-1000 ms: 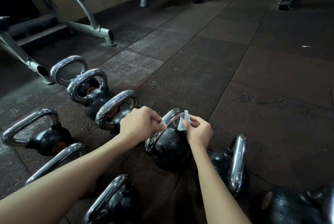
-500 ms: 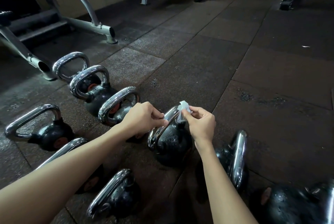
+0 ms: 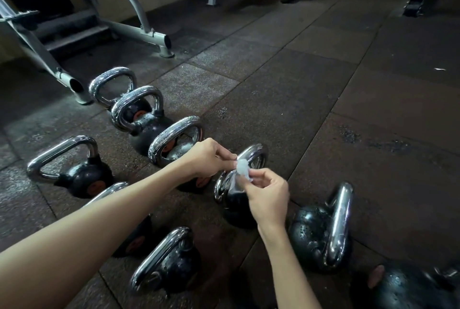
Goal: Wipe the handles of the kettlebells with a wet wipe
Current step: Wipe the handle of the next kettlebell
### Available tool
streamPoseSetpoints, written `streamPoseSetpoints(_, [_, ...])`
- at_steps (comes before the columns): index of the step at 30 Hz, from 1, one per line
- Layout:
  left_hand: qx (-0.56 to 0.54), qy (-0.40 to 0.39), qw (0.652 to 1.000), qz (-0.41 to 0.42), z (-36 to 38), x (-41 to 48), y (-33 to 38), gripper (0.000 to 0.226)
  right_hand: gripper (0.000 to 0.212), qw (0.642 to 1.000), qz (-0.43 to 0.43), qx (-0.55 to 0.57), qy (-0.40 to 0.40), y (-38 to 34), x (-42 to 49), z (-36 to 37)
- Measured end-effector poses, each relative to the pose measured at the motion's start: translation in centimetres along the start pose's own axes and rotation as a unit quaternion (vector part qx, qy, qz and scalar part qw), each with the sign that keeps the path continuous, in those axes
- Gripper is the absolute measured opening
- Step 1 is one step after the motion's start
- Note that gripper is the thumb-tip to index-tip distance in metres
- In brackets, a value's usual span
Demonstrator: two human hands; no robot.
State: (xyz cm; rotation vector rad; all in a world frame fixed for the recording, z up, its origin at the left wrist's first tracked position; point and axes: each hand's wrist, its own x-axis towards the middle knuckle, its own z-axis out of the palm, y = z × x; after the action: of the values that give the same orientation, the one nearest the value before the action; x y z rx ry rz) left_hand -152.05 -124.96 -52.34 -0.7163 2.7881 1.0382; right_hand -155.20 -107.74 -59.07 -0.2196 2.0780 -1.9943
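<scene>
Left hand: the left hand [image 3: 206, 159] reaches in from the left. Its fingers are curled, and its grip is a small pinch on the left edge of the wet wipe [image 3: 242, 168].
Right hand: the right hand [image 3: 267, 196] comes up from below. Its thumb and fingers pinch the other side of the wipe, a tight little grip.
Wet wipe: small, white and scrunched up. It is held between both hands, right in front of the handle [image 3: 256, 153]. I cannot tell if it touches the metal.
Kettlebell: the kettlebell [image 3: 234, 209] is black and round with a shiny silver handle. It stands on the floor [image 3: 323, 84] under the hands.
Other kettlebells: more black kettlebells [image 3: 139, 131] stand in a row to the left, and some sit nearer the person. One [image 3: 311, 236] is just beside the right hand's wrist.
Writing: some bells have orange spots [image 3: 95, 186] on them. Any words there are too blurry to read.
Floor: dark rubber squares with thin lines between them.
Far back: a grey machine frame [image 3: 139, 22] stands on the floor behind the row.
</scene>
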Motion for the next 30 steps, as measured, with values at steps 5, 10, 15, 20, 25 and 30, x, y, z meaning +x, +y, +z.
streamPoseSetpoints(5, [0.019, 0.002, 1.000, -0.002, -0.1, 0.1, 0.3, 0.023, 0.020, 1.000, -0.012, 0.001, 0.009, 0.3, -0.7, 0.1])
streamPoseSetpoints(10, [0.028, 0.010, 1.000, 0.001, -0.1, 0.0, 0.2, 0.022, 0.022, 0.999, 0.006, 0.004, -0.034, 0.0, -1.3, 0.1])
streamPoseSetpoints(15, [0.027, -0.004, 1.000, -0.002, -0.4, -0.2, 0.6, 0.023, 0.019, 0.993, 0.030, -0.084, -0.078, 1.0, -2.3, 0.0])
streamPoseSetpoints(20, [0.020, -0.001, 1.000, -0.006, -0.3, -0.3, 0.5, 0.024, 0.019, 0.984, 0.022, -0.140, -0.110, 1.4, -1.9, -0.3])
streamPoseSetpoints(25, [0.036, 0.011, 0.999, 0.000, -0.3, -0.4, 0.4, 0.023, 0.019, 0.987, 0.020, -0.132, -0.094, 1.9, -2.0, 0.0])
streamPoseSetpoints(30, [0.061, 0.032, 0.998, 0.000, 0.0, -0.7, 0.3, 0.023, 0.020, 0.969, -0.006, -0.219, -0.115, 3.3, -1.0, 0.0])
